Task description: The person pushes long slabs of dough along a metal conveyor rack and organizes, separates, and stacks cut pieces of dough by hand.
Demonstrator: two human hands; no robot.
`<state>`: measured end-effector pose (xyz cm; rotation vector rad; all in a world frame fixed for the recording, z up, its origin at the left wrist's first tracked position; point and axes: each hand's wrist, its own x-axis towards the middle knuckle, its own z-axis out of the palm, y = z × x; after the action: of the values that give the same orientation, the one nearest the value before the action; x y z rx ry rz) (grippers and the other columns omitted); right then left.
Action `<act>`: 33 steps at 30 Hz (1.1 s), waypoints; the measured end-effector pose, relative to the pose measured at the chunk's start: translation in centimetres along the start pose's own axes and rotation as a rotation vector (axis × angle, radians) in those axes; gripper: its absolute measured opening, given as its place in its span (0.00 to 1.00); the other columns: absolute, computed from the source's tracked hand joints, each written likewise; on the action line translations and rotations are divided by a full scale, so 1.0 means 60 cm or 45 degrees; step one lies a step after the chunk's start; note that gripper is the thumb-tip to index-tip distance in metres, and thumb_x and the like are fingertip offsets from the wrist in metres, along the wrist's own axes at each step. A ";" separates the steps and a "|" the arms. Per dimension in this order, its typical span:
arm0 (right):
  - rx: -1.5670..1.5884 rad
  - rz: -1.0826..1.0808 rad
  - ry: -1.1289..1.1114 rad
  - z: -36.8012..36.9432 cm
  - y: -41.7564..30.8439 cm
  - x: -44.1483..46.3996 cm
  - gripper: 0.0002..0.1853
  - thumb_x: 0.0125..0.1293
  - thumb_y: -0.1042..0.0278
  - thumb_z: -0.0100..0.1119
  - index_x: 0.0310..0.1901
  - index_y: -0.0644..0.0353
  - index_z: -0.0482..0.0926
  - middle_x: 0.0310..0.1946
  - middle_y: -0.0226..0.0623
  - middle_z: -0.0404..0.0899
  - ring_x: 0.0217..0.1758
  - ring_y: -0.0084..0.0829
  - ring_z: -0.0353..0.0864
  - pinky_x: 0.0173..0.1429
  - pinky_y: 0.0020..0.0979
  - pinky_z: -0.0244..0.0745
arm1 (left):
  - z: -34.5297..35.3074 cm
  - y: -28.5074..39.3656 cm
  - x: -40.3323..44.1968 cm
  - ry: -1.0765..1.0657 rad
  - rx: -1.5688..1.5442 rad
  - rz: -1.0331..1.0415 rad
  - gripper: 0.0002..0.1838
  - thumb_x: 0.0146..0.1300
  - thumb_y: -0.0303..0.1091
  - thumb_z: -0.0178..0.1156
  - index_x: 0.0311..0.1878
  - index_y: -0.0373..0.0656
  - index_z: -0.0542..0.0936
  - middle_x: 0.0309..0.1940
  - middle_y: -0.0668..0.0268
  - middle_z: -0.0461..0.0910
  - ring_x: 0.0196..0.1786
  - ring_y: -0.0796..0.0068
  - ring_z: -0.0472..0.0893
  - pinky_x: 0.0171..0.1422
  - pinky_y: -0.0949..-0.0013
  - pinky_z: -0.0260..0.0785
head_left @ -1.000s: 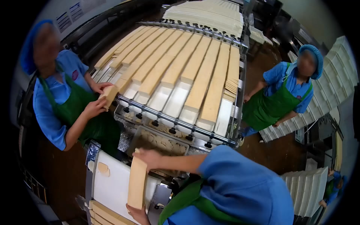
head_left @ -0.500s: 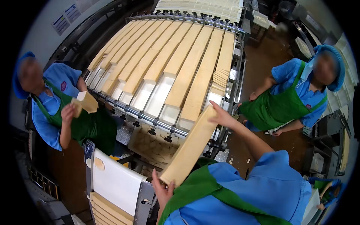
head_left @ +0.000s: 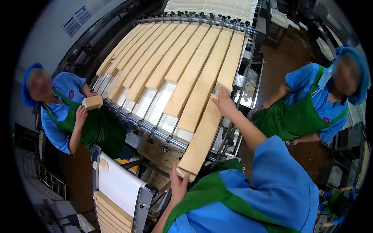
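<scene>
Both of my hands are on a long pale-yellow block [head_left: 203, 141], a smooth food slab whose exact kind I cannot tell. My left hand [head_left: 179, 183] grips its near end, where a thin layer shows along the bottom edge. At the far end my right hand [head_left: 224, 103] has its fingers around the top and side, close to another block [head_left: 230, 64] in the rightmost lane. The held block slants over the front right of a white conveyor [head_left: 156, 101]. Similar long blocks [head_left: 198, 89] lie side by side in its lanes.
A metal rail [head_left: 134, 116] with black knobs runs along the conveyor's front. Lower left, a second white belt [head_left: 116, 180] carries cut strips [head_left: 110, 209]. A co-worker [head_left: 74, 105] at left holds a short block [head_left: 92, 102]; another co-worker [head_left: 311, 101] stands at right.
The held block has moved forward against the rightmost lane, and my right hand has gone forward with it. The sliced pieces at that lane's end no longer show. The left co-worker's hands have lowered.
</scene>
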<state>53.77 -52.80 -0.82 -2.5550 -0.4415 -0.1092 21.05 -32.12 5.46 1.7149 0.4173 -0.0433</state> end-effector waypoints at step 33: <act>0.391 -0.642 -0.268 -0.023 -0.165 -0.233 0.35 0.57 0.57 0.61 0.64 0.62 0.63 0.68 0.53 0.55 0.73 0.56 0.48 0.75 0.53 0.41 | 0.074 -0.029 0.104 0.084 0.518 0.145 0.41 0.56 0.26 0.60 0.70 0.33 0.51 0.60 0.42 0.64 0.60 0.52 0.69 0.64 0.60 0.61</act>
<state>37.29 -49.60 2.96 -2.1126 -1.0888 0.0444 27.27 -34.63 1.34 2.1434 0.3757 0.0130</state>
